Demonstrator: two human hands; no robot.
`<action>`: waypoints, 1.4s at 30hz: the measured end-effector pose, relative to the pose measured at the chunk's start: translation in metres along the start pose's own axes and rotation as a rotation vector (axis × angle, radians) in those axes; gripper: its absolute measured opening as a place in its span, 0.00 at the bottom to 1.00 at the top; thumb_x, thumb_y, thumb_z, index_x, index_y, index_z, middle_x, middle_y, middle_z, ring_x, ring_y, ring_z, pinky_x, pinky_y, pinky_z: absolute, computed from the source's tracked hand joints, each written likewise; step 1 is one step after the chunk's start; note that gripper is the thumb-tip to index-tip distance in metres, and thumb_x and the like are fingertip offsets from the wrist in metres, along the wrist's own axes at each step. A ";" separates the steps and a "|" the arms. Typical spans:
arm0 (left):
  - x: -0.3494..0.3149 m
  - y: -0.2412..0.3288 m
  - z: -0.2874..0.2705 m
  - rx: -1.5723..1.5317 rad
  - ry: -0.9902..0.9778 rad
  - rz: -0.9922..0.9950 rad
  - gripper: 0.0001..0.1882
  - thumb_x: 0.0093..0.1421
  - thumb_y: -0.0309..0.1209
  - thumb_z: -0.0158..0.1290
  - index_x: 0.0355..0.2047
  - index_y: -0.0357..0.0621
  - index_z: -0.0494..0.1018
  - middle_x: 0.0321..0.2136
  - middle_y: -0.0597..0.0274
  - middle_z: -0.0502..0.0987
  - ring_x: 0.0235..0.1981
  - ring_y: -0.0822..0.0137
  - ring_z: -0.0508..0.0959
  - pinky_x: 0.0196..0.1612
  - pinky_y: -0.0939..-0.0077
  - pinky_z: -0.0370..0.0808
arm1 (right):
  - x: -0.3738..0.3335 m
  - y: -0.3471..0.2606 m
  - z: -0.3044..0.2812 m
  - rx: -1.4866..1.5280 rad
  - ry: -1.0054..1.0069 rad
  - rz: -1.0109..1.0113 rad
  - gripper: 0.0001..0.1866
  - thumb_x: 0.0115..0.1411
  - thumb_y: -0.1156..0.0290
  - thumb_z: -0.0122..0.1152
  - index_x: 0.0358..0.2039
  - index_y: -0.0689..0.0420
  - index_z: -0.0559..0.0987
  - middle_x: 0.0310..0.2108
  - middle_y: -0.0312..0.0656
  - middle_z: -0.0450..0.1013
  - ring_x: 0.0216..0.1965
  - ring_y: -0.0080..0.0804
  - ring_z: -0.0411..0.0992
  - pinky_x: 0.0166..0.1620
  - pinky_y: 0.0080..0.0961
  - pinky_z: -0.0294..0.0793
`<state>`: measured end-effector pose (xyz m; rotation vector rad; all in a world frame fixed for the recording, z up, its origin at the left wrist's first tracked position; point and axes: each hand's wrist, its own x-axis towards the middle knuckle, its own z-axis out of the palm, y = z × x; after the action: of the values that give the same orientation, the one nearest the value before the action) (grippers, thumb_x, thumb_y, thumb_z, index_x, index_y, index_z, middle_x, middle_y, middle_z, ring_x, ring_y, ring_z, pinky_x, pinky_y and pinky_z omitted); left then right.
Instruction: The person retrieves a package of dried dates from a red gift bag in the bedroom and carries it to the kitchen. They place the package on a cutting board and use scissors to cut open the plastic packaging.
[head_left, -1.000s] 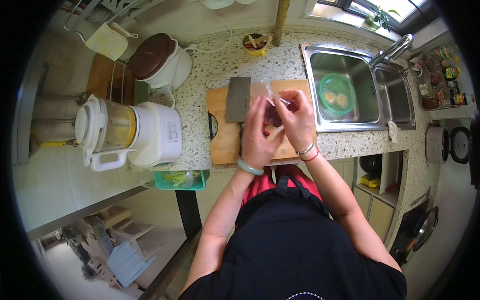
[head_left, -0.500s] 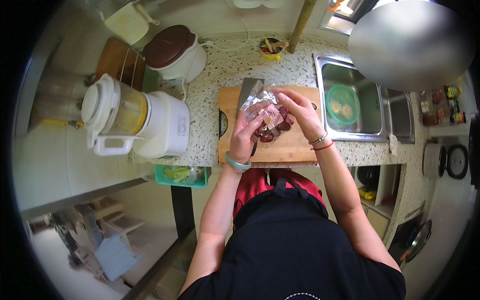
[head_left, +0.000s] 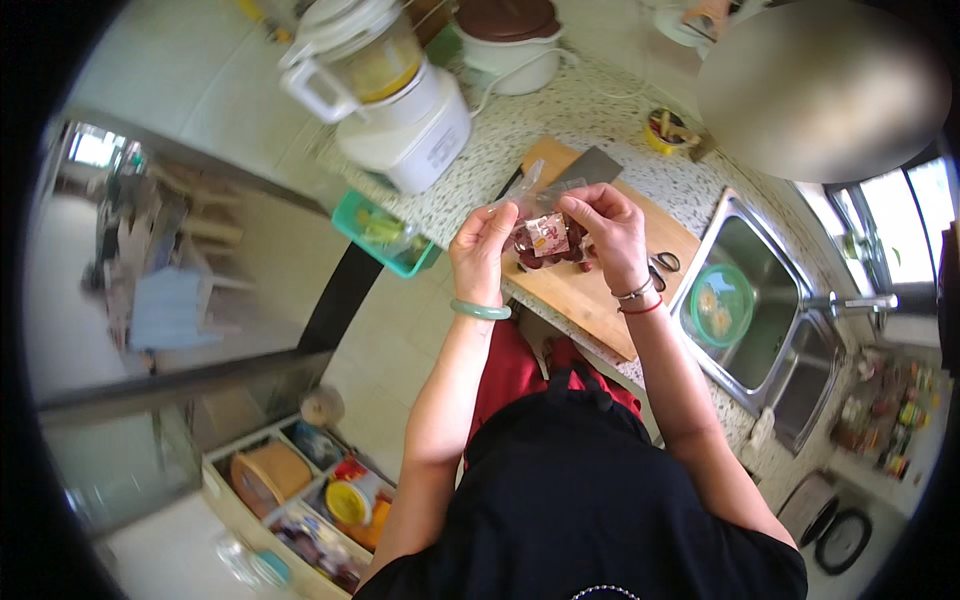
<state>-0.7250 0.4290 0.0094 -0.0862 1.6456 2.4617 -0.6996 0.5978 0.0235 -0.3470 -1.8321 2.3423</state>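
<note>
A small clear plastic bag of dark red dates point(head_left: 543, 238) with a pink and white label hangs between my hands. My left hand point(head_left: 484, 240) pinches its upper left edge, thumb on top, and wears a green bangle at the wrist. At the upper right edge my right hand point(head_left: 608, 232) pinches the plastic between thumb and fingers. Below the bag lies a wooden cutting board point(head_left: 625, 312). Black-handled scissors point(head_left: 662, 270) rest on it beside my right wrist. A flat grey blade point(head_left: 590, 167) lies at the board's far end, its other end hidden by the bag and hands.
A green basin point(head_left: 722, 305) with pale pieces sits in the sink point(head_left: 775, 345) at right. A blender point(head_left: 405, 120) stands far left on the counter, with a teal bin point(head_left: 375, 235) at the counter edge. An open drawer point(head_left: 215, 478) of packages lies lower left.
The view has turned, so the counter now slants and the open drawer shows lower left. My right fingers have closed on the bag's edge, and the bag now hangs between both hands.
</note>
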 end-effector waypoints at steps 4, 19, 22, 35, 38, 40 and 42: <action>-0.050 0.012 -0.023 -0.015 0.149 0.044 0.12 0.63 0.38 0.58 0.41 0.44 0.77 0.39 0.65 0.80 0.42 0.73 0.79 0.45 0.78 0.74 | -0.014 0.007 0.026 0.007 -0.182 0.058 0.07 0.60 0.72 0.65 0.35 0.63 0.80 0.30 0.33 0.77 0.30 0.15 0.72 0.34 0.13 0.71; -0.243 0.064 -0.153 -0.017 0.740 0.463 0.13 0.61 0.29 0.59 0.46 0.39 0.75 0.40 0.63 0.79 0.44 0.75 0.76 0.50 0.79 0.72 | -0.136 0.036 0.215 -0.024 -0.976 0.164 0.07 0.63 0.69 0.62 0.34 0.60 0.81 0.29 0.34 0.78 0.25 0.15 0.71 0.27 0.14 0.70; -0.294 0.074 -0.173 -0.050 0.859 0.546 0.16 0.59 0.26 0.60 0.47 0.39 0.74 0.39 0.65 0.79 0.40 0.76 0.77 0.44 0.80 0.76 | -0.184 0.054 0.258 0.023 -1.121 0.150 0.06 0.63 0.70 0.61 0.34 0.59 0.81 0.29 0.33 0.78 0.26 0.14 0.71 0.27 0.15 0.71; -0.574 0.057 -0.251 -0.062 1.578 0.609 0.07 0.60 0.30 0.61 0.36 0.41 0.78 0.30 0.71 0.79 0.32 0.80 0.75 0.36 0.84 0.72 | -0.464 0.106 0.384 -0.066 -1.881 0.032 0.06 0.59 0.72 0.65 0.35 0.61 0.81 0.32 0.31 0.76 0.26 0.13 0.69 0.29 0.13 0.69; -0.613 0.052 -0.254 -0.119 1.681 0.765 0.09 0.59 0.28 0.60 0.39 0.39 0.77 0.34 0.68 0.79 0.35 0.79 0.76 0.38 0.83 0.74 | -0.515 0.108 0.391 -0.111 -1.974 0.060 0.07 0.59 0.71 0.66 0.35 0.61 0.81 0.28 0.30 0.76 0.24 0.13 0.69 0.27 0.13 0.68; -0.634 0.049 -0.258 -0.138 1.735 0.814 0.10 0.60 0.27 0.60 0.41 0.38 0.76 0.35 0.67 0.79 0.36 0.78 0.76 0.39 0.83 0.74 | -0.539 0.110 0.398 -0.147 -2.028 0.164 0.07 0.59 0.71 0.66 0.35 0.61 0.81 0.28 0.31 0.76 0.24 0.13 0.69 0.27 0.13 0.68; -0.654 0.034 -0.267 -0.132 1.790 0.780 0.11 0.61 0.27 0.59 0.43 0.38 0.75 0.37 0.67 0.78 0.38 0.78 0.76 0.41 0.83 0.73 | -0.556 0.116 0.407 -0.164 -2.101 0.111 0.09 0.59 0.70 0.66 0.38 0.61 0.81 0.30 0.32 0.77 0.27 0.14 0.71 0.31 0.14 0.71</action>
<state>-0.1027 0.0944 0.0336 -2.7726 2.0219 2.9782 -0.2712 0.0463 0.0547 2.9641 -2.0856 2.2625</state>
